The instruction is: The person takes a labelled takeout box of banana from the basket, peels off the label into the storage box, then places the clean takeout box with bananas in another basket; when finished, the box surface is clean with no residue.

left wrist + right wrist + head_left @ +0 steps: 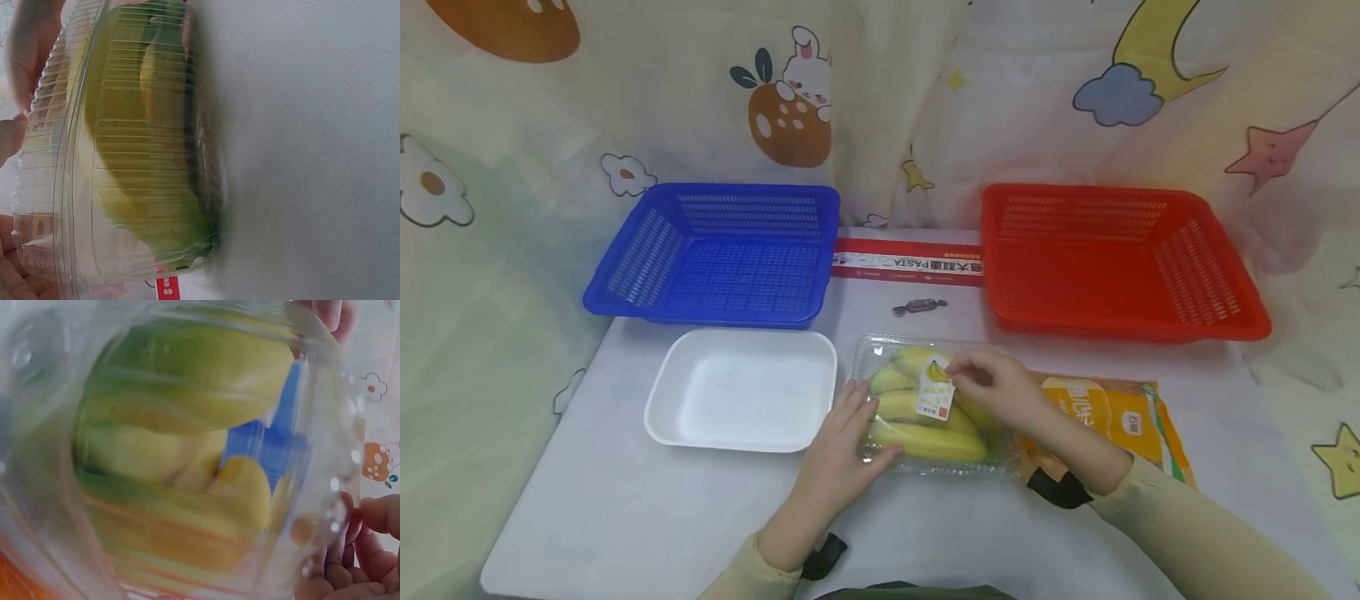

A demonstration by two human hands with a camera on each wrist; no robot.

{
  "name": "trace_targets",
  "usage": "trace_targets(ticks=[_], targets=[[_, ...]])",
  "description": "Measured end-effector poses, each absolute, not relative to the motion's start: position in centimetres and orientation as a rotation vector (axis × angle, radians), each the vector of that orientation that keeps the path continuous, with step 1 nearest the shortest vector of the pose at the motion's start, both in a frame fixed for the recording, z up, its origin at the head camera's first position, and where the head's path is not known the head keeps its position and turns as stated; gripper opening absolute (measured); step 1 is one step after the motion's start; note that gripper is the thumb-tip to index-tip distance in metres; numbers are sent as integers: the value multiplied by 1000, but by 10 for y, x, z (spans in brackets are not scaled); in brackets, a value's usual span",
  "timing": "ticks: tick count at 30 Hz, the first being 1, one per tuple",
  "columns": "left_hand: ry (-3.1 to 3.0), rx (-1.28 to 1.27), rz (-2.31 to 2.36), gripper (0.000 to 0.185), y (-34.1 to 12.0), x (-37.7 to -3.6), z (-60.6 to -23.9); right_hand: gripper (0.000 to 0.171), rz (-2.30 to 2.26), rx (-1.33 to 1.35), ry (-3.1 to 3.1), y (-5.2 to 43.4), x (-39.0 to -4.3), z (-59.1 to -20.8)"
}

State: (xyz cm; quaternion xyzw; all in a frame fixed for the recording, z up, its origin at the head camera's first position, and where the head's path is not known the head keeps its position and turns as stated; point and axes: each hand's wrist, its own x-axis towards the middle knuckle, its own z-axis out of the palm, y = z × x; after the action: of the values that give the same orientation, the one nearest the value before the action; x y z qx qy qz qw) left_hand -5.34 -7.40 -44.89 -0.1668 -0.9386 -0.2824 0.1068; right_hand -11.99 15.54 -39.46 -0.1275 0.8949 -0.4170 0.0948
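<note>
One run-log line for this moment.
left hand: rests on banana box | right hand: pinches label | white tray: left of banana box | blue basket, red basket: farther back

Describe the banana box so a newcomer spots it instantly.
On the white table, find the gap between the blue basket and red basket, then come nearer, past the wrapped candy. The clear plastic box sits between the white tray and orange bag, with the left hand on it. Unlike its neighbours, it shows yellow bananas through its walls and bears a white label.
</note>
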Motion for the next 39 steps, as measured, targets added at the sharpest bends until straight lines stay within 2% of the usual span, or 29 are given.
trace_targets(ticks=[7,11,19,29,33,39], targets=[[-2709,-530,-826,64,-78,-54,-451,15,-1235,-314,2610,158,-117,-394],[-2585,-523,-848,54,-91,-54,-452,14,-1284,-313,2605,159,-113,-393],[-2429,-297,-917,43,-153,-58,-444,14,-1384,-281,2578,158,-104,-389],[-2438,-113,-821,43,-219,-50,-447,15,-1510,-338,2538,149,-94,-387],[-2570,67,-800,56,-240,-47,-448,16,-1571,-324,2494,140,-85,-384],[-2915,349,-848,99,-263,-46,-452,18,-1710,-317,2428,121,-75,-376]])
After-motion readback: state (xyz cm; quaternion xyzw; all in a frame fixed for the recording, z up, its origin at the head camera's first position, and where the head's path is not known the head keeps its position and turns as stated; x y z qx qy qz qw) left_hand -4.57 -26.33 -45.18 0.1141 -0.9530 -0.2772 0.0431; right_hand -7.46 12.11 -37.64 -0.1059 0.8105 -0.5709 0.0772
